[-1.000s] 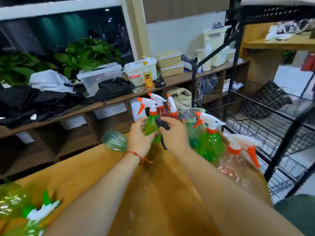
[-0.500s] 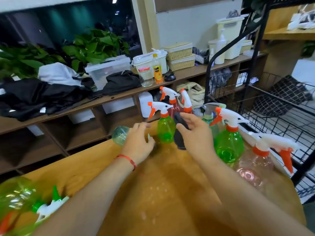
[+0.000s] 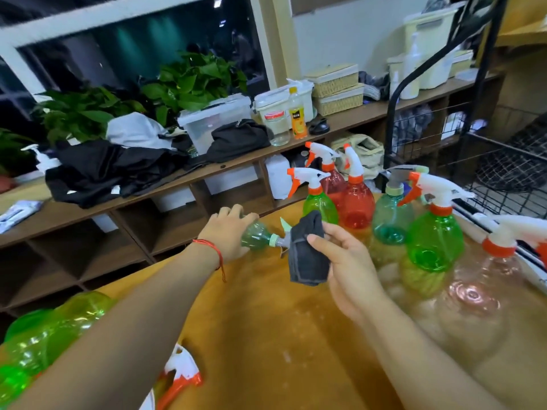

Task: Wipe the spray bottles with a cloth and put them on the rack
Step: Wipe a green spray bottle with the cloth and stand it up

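At my far left, low in the view, a couple of green bottles lie on their sides at the near edge of the table. I can't tell whether they have been wiped.

Further in, my left hand reaches to the far edge of the table, its fingers curled over the base of a teal bottle. That bottle is on its side with its grey trigger head pointing right. The head touches, or is partly tucked behind, the dark cloth, which hangs folded from my right hand, pinched between thumb and fingers.

Right of that are the upright bottles, standing in a cluster on the table: green, red, teal and clear pink, most with white and orange heads. Beyond them, at the far right, is the black wire rack. I see no spray bottle on the part of it in view.

I judge this to be the wiping step for the teal bottle, at its start, with most of the task ahead. The next move needs a firm hold with the left hand while the right brings the cloth around the trigger head and down the body. The bottle should turn so every side gets wiped. It then has to be carried over the upright cluster to the rack without knocking any of them.
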### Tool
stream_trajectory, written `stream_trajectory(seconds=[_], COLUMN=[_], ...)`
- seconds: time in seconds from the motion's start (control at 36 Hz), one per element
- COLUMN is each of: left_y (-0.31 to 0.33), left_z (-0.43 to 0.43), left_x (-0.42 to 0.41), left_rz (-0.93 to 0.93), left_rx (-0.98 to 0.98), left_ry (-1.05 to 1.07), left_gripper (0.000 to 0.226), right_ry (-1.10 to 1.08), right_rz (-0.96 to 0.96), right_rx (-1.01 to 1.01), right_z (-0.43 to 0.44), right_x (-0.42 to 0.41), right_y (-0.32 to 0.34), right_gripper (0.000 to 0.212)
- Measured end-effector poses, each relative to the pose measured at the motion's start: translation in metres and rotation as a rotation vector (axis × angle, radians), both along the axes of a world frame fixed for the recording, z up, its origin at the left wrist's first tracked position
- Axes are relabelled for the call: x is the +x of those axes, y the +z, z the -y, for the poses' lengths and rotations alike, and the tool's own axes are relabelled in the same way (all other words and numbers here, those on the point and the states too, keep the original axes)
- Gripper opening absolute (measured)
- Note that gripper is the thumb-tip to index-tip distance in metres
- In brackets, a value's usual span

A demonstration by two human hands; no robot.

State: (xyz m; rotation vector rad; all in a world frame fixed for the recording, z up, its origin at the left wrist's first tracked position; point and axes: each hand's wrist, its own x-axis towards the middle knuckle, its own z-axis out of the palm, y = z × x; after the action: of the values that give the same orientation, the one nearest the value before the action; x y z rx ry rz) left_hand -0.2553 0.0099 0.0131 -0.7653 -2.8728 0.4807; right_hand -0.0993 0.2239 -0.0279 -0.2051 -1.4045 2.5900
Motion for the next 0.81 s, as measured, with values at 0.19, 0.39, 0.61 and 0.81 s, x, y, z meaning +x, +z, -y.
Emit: stream_trajectory(seconds=[0.19,0.39,0.61,0.81], left_y=[0.006,-0.007,-0.029,-0.042], left_z=[0.044,0.065,0.052,0.058], left_x=[0.04,0.153,0.218,0.234], left_rz=[0.016,0.366,0.45,0.518], left_rx=[0.335,1.519,1.896,1.611], left_ry=[0.216,0.29,0.286,0.112], left_gripper=[0.076,0.048,0.043,0.081], right_ry=[0.003,0.051,0.148,0.143], right_rz=[-0.06,-0.111,-0.264,-0.352], right_rx=[0.119,0.298,0.388,0.578], right_z=[0.009,0.03,0.061,0.074], right_x=[0.008,0.022,0.044,0.048], right_y=[0.0,0.009,0.015,0.005], right_gripper=[0.025,0.02,0.026,0.034])
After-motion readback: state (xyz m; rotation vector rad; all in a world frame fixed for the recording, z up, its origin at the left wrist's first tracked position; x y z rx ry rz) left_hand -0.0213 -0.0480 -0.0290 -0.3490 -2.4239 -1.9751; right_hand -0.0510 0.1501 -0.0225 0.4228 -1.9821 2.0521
